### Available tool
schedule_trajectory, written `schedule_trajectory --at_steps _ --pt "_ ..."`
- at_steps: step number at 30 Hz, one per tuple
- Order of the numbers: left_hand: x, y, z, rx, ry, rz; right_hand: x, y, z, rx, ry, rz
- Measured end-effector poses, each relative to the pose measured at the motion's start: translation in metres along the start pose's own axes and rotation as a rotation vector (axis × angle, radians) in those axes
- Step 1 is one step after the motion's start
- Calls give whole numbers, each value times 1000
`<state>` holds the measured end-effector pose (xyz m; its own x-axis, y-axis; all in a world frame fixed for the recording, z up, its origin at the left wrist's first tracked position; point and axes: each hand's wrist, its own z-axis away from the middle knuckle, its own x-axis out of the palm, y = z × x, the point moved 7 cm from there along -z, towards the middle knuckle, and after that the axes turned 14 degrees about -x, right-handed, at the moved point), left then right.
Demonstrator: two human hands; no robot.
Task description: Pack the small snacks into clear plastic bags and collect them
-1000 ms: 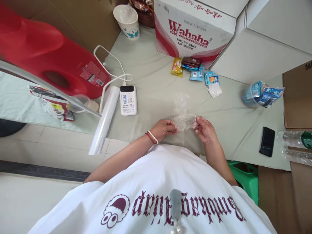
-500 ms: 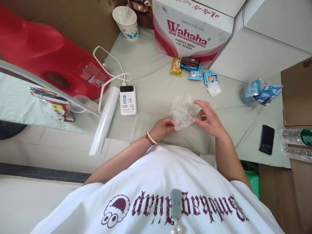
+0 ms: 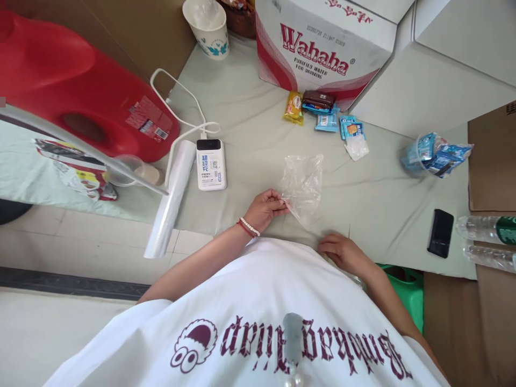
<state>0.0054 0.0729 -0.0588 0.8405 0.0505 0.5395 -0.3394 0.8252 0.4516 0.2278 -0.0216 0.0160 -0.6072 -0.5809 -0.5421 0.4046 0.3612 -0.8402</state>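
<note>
We pinch the clear plastic bag (image 3: 302,185) by its near-left corner with our left hand (image 3: 264,208), so it fans away toward the table's far edge, while our right hand (image 3: 342,252), loosely curled and holding nothing, rests at the table's (image 3: 250,134) near edge.

Bright, even daylight with soft shadows and a sharp centre.
Light fell flatly on the pale green table cloth (image 3: 250,107), leaving only faint shadows. The red plastic container (image 3: 80,91) showed a mild sheen, the clear plastic bag (image 3: 302,183) small glints. Wide-angle bending curved the frame edges; the white shirt (image 3: 258,322) loomed close, slightly soft.
</note>
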Motion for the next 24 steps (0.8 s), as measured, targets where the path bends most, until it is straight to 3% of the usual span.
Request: schedule_trajectory --at_steps 2,5,7,11,14,17,24 --pt "4 0 2 -13 -22 8 -22 6 10 111 116 -92" --pt "11 -1 6 4 -35 -14 -68 6 6 202 577 -160" --pt "15 -1 10 54 -27 -52 -78 2 -15 209 747 -188" --pt "21 1 19 196 18 -215 -44 5 -86 196 600 -237" --pt "18 2 24 230 66 -270 -12 20 -114 204 553 -416" --pt "7 0 24 204 83 -163 -2 38 -113 270 662 -616" --pt "-12 4 26 127 95 85 -19 47 -87 301 879 -919"
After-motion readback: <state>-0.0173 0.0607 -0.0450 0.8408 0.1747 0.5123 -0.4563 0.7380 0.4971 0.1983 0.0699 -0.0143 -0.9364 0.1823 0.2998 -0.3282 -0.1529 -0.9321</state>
